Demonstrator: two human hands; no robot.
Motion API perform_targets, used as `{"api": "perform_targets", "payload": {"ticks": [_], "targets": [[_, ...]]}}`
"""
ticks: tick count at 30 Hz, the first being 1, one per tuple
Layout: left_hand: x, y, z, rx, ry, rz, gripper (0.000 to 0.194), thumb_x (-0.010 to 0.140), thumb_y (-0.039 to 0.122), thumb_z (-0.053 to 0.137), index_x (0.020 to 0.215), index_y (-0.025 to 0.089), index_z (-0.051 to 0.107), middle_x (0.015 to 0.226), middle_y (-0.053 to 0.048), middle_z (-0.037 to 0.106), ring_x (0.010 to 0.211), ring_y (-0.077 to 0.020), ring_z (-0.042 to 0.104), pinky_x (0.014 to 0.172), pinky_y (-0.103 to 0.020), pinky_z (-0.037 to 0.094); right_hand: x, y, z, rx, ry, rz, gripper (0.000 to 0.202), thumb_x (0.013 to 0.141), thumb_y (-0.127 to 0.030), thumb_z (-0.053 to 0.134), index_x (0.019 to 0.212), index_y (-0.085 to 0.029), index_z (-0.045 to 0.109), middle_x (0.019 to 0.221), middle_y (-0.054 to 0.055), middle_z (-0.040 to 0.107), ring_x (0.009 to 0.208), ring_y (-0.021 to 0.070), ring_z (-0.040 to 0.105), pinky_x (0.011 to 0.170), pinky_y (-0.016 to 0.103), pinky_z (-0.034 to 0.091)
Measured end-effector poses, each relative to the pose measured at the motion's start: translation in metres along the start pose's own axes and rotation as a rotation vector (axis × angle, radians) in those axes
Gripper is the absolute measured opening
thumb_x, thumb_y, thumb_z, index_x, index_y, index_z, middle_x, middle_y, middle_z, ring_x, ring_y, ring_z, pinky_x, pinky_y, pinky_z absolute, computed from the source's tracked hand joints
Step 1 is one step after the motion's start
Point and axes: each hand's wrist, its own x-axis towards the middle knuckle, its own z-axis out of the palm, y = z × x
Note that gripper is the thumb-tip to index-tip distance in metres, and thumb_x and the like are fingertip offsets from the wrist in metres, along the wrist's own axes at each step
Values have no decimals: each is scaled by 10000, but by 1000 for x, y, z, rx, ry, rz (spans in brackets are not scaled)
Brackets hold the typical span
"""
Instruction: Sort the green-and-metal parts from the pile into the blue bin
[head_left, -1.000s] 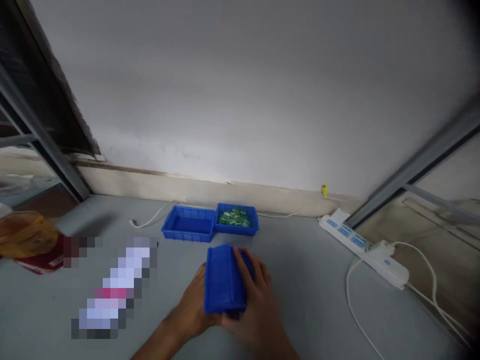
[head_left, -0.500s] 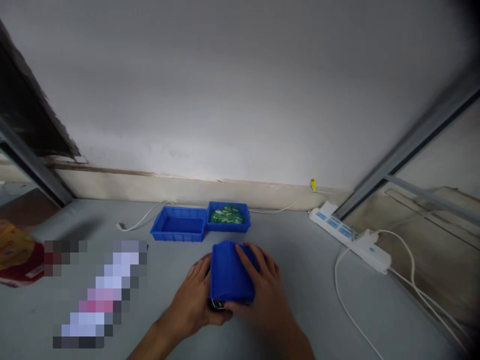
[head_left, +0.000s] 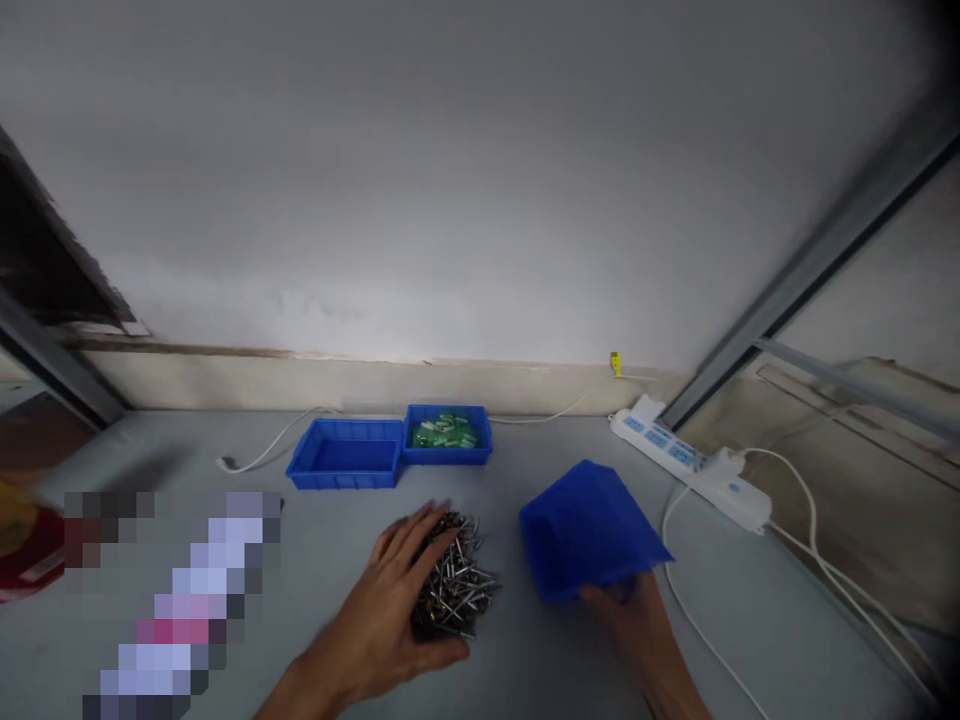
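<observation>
A heap of loose metal screws (head_left: 457,585) lies on the grey tabletop in front of me. My left hand (head_left: 386,605) rests along the left side of the heap, its fingers stretched and thumb apart, touching the screws. To the right of the heap, my right hand (head_left: 630,620) grips a blue plastic bin (head_left: 592,530) by its lower edge. The bin is tilted, and its inside cannot be made out fully. Behind the heap stand an empty blue tray (head_left: 345,480) and, beside it, a smaller blue tray (head_left: 450,457) with several pale green pieces (head_left: 444,430).
A white power strip (head_left: 690,470) with cables lies at the right, near a metal frame post (head_left: 817,250). A white cable (head_left: 274,445) runs behind the trays. At the left are a red and yellow package (head_left: 30,540) and a pixelated flat object (head_left: 187,600).
The blue bin, earlier upturned between both hands, has been lifted off to the right by my right hand. The screws now lie uncovered in a heap, with my left hand beside them.
</observation>
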Motion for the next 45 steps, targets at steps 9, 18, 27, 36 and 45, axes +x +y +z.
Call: {"api": "perform_targets", "payload": {"ticks": [9, 18, 27, 36, 45], "targets": [[22, 13, 11, 136, -52, 109, 805, 887, 655, 496, 1532, 244, 244, 1614, -112, 146, 1472, -377, 127, 1162, -612, 177, 25, -18, -29, 6, 205, -103, 933, 630, -467, 772, 1428, -208, 363, 1387, 153, 507, 1206, 318, 550, 986, 422, 480], [45, 27, 15, 126, -87, 113, 825, 861, 697, 491, 1529, 280, 245, 1613, -88, 173, 1468, -411, 92, 1140, -671, 114, 70, -22, -28, -389, 22, 43, 559, 701, -598, 665, 1074, -182, 642, 948, 102, 738, 827, 305, 701, 808, 441, 543], [38, 25, 17, 127, -97, 75, 886, 833, 740, 480, 1535, 259, 231, 1613, -101, 159, 1466, -426, 68, 1131, -680, 130, 104, -32, -8, -641, -123, -189, 452, 817, -598, 544, 944, -211, 739, 962, 95, 749, 952, 310, 673, 899, 450, 482], [34, 23, 17, 125, -117, 53, 982, 815, 796, 422, 1549, 206, 145, 1611, -142, 109, 1470, -407, 85, 1140, -675, 83, 103, -45, 19, -817, 273, -264, 824, 745, -695, 567, 1373, -164, 502, 1368, 186, 522, 1261, 421, 410, 984, 599, 340], [29, 18, 15, 63, -151, 39, 1020, 798, 811, 422, 1546, 170, 156, 1603, -140, 121, 1475, -389, 89, 1154, -665, 21, 149, -122, 151, -924, -462, -519, 343, 990, -325, 394, 1167, -205, 663, 1202, 90, 680, 1152, 258, 546, 996, 435, 300]]}}
